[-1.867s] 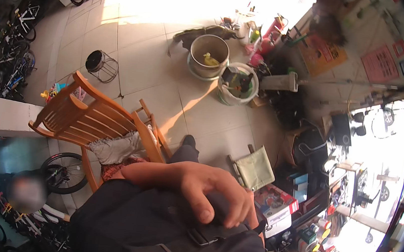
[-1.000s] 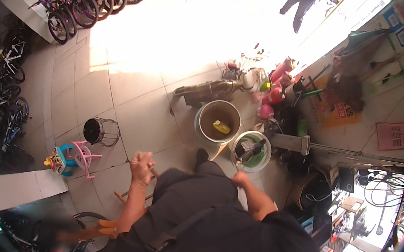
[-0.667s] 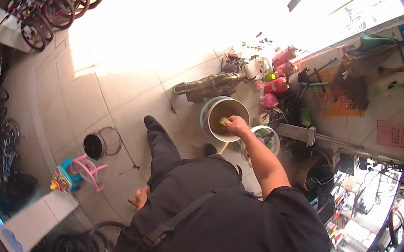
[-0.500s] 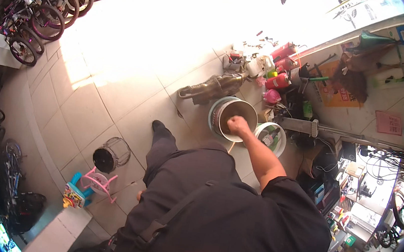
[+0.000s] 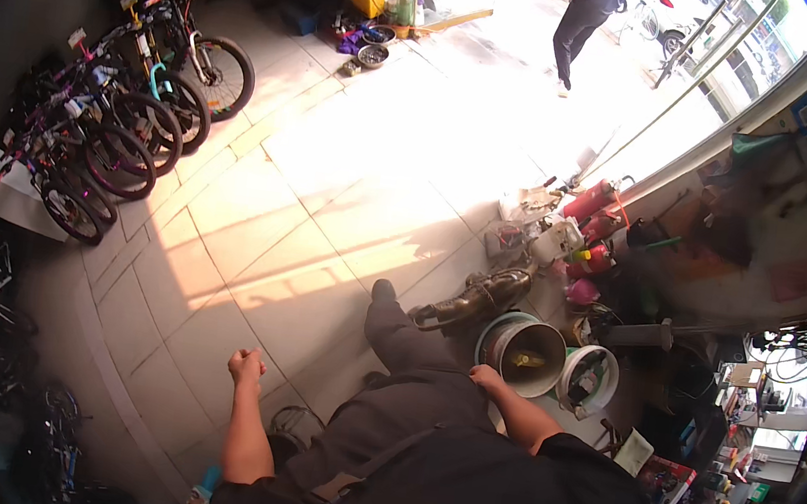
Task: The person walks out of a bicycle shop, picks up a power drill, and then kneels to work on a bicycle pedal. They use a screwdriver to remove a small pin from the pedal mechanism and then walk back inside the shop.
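Note:
My left hand [image 5: 248, 365] is out over the tiled floor with its fingers curled closed; whether anything is inside them is hidden. Close to my right thigh, my right hand [image 5: 486, 378] has its fingers bent in, beside a round bucket [image 5: 549, 381]. I cannot make out anything in that hand. A yellowish object lies at the bottom of this bucket. Right beside it stands a white bucket [image 5: 605, 390] with green and dark items in it. A bronze-coloured figure [image 5: 479, 297] lies on the floor just beyond the buckets.
Red fire extinguishers [image 5: 593, 201] stand past the bronze figure by the wall. Bicycles [image 5: 126, 132] line the left side. Ahead, a person [image 5: 582, 32] in dark clothes is near the bright doorway. A cluttered workbench [image 5: 718, 482] runs along the right.
My right hand has come out of the round bucket and back toward my thigh. My left hand has come into full view. The view has tilted up, showing the doorway and a person there.

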A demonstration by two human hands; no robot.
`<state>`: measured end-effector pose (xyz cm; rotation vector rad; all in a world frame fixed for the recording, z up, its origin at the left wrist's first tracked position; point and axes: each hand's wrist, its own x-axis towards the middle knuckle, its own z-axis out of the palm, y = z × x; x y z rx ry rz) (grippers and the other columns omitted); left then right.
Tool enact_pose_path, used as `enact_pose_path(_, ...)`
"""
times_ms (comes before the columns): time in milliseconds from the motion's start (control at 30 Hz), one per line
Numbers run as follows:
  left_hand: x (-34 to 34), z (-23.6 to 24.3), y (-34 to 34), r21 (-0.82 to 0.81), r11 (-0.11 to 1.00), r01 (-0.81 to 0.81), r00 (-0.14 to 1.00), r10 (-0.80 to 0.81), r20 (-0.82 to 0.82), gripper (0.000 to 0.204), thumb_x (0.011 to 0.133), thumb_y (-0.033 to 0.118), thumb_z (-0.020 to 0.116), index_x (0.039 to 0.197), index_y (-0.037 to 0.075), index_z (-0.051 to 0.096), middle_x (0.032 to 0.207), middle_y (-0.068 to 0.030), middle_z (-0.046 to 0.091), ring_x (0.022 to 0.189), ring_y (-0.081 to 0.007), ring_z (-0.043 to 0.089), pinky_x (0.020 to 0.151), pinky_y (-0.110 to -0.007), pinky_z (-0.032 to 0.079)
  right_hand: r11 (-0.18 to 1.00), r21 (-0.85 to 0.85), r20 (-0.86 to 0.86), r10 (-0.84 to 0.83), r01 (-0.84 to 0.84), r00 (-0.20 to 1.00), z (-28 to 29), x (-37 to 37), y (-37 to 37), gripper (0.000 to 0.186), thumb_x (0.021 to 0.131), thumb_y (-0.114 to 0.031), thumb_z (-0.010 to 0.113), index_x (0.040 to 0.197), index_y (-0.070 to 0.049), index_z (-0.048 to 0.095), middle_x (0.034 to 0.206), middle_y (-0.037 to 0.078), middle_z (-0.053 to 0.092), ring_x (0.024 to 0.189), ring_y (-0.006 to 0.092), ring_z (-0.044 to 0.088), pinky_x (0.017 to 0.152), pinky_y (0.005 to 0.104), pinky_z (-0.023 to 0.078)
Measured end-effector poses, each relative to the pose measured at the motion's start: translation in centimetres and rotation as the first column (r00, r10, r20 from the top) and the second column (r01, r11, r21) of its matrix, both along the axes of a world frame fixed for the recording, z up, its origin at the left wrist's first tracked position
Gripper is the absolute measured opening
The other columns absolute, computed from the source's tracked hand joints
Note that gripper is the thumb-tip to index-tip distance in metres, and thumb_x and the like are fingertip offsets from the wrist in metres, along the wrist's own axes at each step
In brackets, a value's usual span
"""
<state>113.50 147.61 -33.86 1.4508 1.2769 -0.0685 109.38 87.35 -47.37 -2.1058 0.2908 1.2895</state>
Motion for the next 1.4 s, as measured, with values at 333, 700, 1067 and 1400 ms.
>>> enact_pose_path(333,25.1,2.2,-8.1,0.01,0.73,0.684,0.661,-0.614,-0.432,0.025,0.086,0.017,0.077,0.079,0.0,0.059,0.076,-0.0085,0.068,0.067,-0.017,0.066,0.063,-0.036,0.055,0.998,0.026,0.058,-0.055,0.054,0.997,-9.3,31.4,2.7,0.049,0.074,-0.042,0.076,0.1,0.0,0.077,0.101,0.023,0.074,0.099,0.039,0.071,0.086,0.0454,0.055)
enact_pose_path(700,61.5,-14.3,-2.3,0.13,0.338,0.932,0.361,-0.898,-0.252,0.018,0.087,0.013,0.072,0.076,0.002,0.064,0.072,-0.0094,0.065,0.062,-0.0181,0.065,0.054,-0.036,0.052,0.825,-0.175,0.054,-0.537,0.538,0.842,-1.5,73.5,1.3,0.036,0.085,-0.029,0.065,0.109,-0.004,0.077,0.11,0.022,0.074,0.109,0.0368,0.07,0.098,0.0416,0.053)
enact_pose_path(1067,118.5,-12.3,-13.0,-0.211,0.583,0.784,0.526,-0.806,-0.272,0.023,0.085,0.007,0.071,0.076,0.009,0.051,0.068,-0.0042,0.058,0.055,-0.0135,0.058,0.047,-0.03,0.048,0.499,-0.114,0.18,-0.84,0.859,0.512,6.1,92.7,-0.6,0.03,0.087,-0.021,0.065,0.097,0.005,0.076,0.082,0.014,0.075,0.076,0.0196,0.072,0.071,0.0346,0.057)
enact_pose_path(1400,139.9,-15.4,-45.2,-0.076,0.326,0.942,0.3,-0.923,-0.241,0.013,0.085,0.013,0.072,0.086,0.005,0.062,0.073,-0.0096,0.067,0.059,-0.0164,0.062,0.053,-0.033,0.05,0.363,-0.124,0.116,-0.919,0.924,0.377,-7.6,94.4,-14.9,0.033,0.09,-0.026,0.064,0.1,0.002,0.077,0.085,0.019,0.076,0.079,0.026,0.075,0.074,0.0377,0.057)
